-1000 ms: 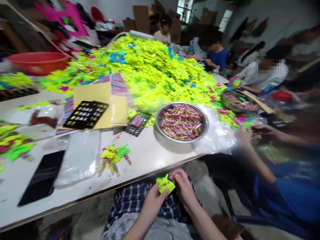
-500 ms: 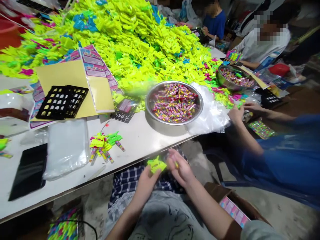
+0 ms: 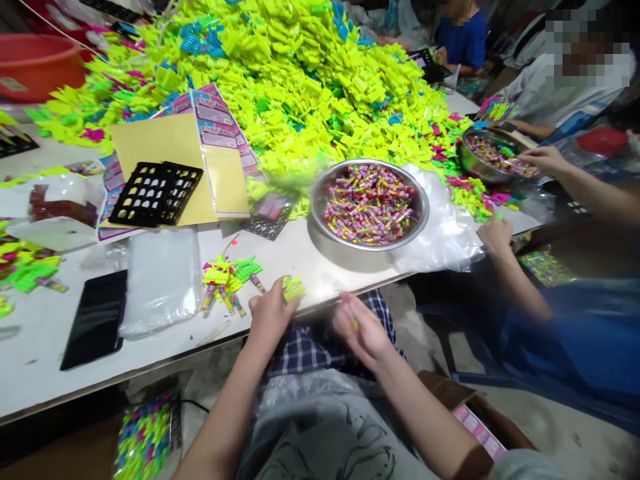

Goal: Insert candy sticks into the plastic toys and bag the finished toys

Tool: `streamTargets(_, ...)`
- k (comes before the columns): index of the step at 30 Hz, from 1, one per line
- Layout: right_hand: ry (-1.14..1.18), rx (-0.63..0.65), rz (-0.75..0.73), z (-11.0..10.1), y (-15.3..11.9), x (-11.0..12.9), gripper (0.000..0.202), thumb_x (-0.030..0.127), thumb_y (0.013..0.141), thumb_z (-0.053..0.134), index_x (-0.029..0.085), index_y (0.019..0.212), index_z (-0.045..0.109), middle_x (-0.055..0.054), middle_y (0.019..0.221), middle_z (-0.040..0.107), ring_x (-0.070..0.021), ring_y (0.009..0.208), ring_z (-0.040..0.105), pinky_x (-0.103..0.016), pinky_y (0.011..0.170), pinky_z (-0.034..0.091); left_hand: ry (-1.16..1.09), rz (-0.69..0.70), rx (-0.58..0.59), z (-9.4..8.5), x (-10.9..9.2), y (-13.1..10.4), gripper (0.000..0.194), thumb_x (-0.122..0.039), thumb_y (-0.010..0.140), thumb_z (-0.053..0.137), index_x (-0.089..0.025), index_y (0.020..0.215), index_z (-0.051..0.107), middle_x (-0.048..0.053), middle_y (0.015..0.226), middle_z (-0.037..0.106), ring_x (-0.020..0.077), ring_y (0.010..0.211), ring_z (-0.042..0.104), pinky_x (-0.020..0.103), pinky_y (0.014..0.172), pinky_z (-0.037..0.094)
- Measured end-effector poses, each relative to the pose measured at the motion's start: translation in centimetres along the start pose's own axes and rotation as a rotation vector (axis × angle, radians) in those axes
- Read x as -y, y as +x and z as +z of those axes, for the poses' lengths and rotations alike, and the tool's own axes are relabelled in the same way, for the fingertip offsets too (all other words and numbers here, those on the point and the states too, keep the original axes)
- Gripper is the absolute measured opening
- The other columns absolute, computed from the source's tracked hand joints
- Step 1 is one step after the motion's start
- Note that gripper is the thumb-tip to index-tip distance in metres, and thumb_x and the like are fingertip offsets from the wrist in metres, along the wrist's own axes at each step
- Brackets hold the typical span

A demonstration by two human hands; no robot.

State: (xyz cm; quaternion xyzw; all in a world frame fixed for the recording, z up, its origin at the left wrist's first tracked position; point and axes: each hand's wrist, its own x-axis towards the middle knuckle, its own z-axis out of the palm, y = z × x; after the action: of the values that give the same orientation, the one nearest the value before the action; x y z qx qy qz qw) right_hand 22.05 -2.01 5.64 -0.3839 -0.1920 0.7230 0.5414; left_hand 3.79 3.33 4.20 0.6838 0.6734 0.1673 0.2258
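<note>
My left hand point(image 3: 271, 312) is over the table's front edge, its fingers closed on a yellow-green plastic toy piece point(image 3: 294, 288). To its left lies a small pile of toy pieces with candy rolls attached point(image 3: 227, 283). My right hand point(image 3: 364, 332) hangs just off the edge, above my lap, palm up with fingers curled. A small candy roll point(image 3: 355, 323) shows partly between those fingers; motion blur hides the rest. Beyond my hands stands a steel bowl point(image 3: 320, 223) full of wrapped candy rolls point(image 3: 370, 207).
A big heap of yellow-green toy pieces point(image 3: 300, 87) covers the table's back. On the left are clear plastic bags point(image 3: 163, 280), a phone point(image 3: 95, 320), printed card sheets point(image 3: 220, 127) and black grids point(image 3: 155, 193). A co-worker's arm point(image 3: 520, 280) reaches in at right.
My left hand has moved left and forward with the toy piece, away from my right hand. My right hand stays curled. The co-worker's far hand has moved to the other bowl. The view has shifted left.
</note>
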Motion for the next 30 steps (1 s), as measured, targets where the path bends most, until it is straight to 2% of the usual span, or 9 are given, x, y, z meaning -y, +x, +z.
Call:
streamTargets(3, -0.340, -0.050, -0.152, -1.2, 2.1, -0.5, 0.026, 0.032, 0.075, 0.061, 0.022, 0.095, 0.049, 0.003, 0.069, 0.057, -0.0111, 0.062, 0.053, -0.025, 0.060, 0.040, -0.201, -0.052, -0.081, 0.2, -0.1, -0.6, 0.034, -0.047, 0.075, 0.051, -0.019, 0.094, 0.052, -0.001, 0.063, 0.057, 0.0194, 0.061, 0.055, 0.031, 0.067, 0.039)
streamTargets(7, -0.893, -0.069, -0.434, -1.4, 5.6, 0.3, 0.022, 0.024, 0.075, 0.058, 0.020, 0.096, 0.054, -0.002, 0.086, 0.062, -0.0158, 0.085, 0.057, -0.031, 0.079, 0.043, -0.470, -0.051, -0.177, 0.6, -0.1, -2.1, 0.029, -0.043, 0.076, 0.052, -0.020, 0.093, 0.051, 0.004, 0.087, 0.063, 0.0208, 0.084, 0.058, 0.032, 0.076, 0.043)
streamTargets(11, -1.245, 0.057, -0.673, 0.3, 8.3, 5.5, 0.019, 0.024, 0.079, 0.052, 0.020, 0.096, 0.060, -0.005, 0.092, 0.063, -0.0171, 0.087, 0.057, -0.029, 0.076, 0.044, -0.548, -0.087, -0.158, 1.0, 0.8, -3.8, 0.031, -0.040, 0.075, 0.055, -0.019, 0.096, 0.052, 0.007, 0.098, 0.062, 0.0224, 0.094, 0.057, 0.036, 0.085, 0.042)
streamTargets(13, -1.436, 0.013, -0.777, 0.6, 9.3, 9.3, 0.019, 0.026, 0.081, 0.051, 0.019, 0.094, 0.063, -0.006, 0.093, 0.063, -0.0186, 0.089, 0.056, -0.031, 0.078, 0.042, -0.576, -0.114, -0.172, 1.1, 1.4, -4.5, 0.032, -0.040, 0.074, 0.056, -0.018, 0.096, 0.052, 0.008, 0.099, 0.062, 0.0225, 0.094, 0.057, 0.037, 0.085, 0.042)
streamTargets(16, -1.916, -0.079, -0.647, 0.2, 11.1, 14.4, 0.018, 0.025, 0.077, 0.055, 0.018, 0.087, 0.067, -0.009, 0.093, 0.062, -0.0257, 0.093, 0.052, -0.039, 0.081, 0.038, -0.593, -0.140, -0.195, 1.1, 2.0, -5.0, 0.033, -0.041, 0.074, 0.056, -0.019, 0.097, 0.053, 0.007, 0.101, 0.062, 0.0225, 0.097, 0.056, 0.037, 0.087, 0.041)
streamTargets(18, -2.154, -0.166, -0.537, 0.2, 12.4, 16.3, 0.021, 0.027, 0.073, 0.059, 0.018, 0.089, 0.068, -0.012, 0.099, 0.060, -0.0314, 0.097, 0.048, -0.045, 0.082, 0.035, -0.591, -0.150, -0.191, 1.1, 1.9, -5.0, 0.033, -0.041, 0.073, 0.056, -0.019, 0.097, 0.053, 0.007, 0.100, 0.062, 0.0229, 0.097, 0.056, 0.038, 0.087, 0.041)
streamTargets(20, -2.245, -0.152, -0.559, 0.8, 14.1, 16.7, 0.029, 0.029, 0.073, 0.059, 0.021, 0.101, 0.065, -0.012, 0.109, 0.056, -0.0326, 0.101, 0.045, -0.046, 0.083, 0.033, -0.606, -0.148, -0.179, 1.2, 1.5, -4.8, 0.032, -0.041, 0.073, 0.057, -0.019, 0.096, 0.053, 0.007, 0.099, 0.062, 0.0231, 0.096, 0.057, 0.038, 0.086, 0.042)
streamTargets(23, -2.288, -0.014, -0.640, 2.6, 17.1, 15.2, 0.034, 0.026, 0.077, 0.054, 0.022, 0.111, 0.060, -0.012, 0.114, 0.053, -0.0301, 0.105, 0.043, -0.043, 0.085, 0.032, -0.649, -0.149, -0.156, 1.0, 0.4, -4.4, 0.031, -0.041, 0.073, 0.056, -0.018, 0.094, 0.056, 0.008, 0.098, 0.063, 0.0234, 0.095, 0.057, 0.038, 0.087, 0.041)
streamTargets(30, -2.291, 0.019, -0.586, 4.5, 22.0, 12.4, 0.024, 0.010, 0.073, 0.053, 0.003, 0.093, 0.065, -0.022, 0.100, 0.060, -0.0301, 0.098, 0.051, -0.039, 0.083, 0.034, -0.963, -0.258, -0.091, -1.3, -2.5, -4.3, 0.036, -0.042, 0.071, 0.059, -0.015, 0.096, 0.058, 0.008, 0.099, 0.065, 0.0212, 0.092, 0.059, 0.035, 0.087, 0.043)
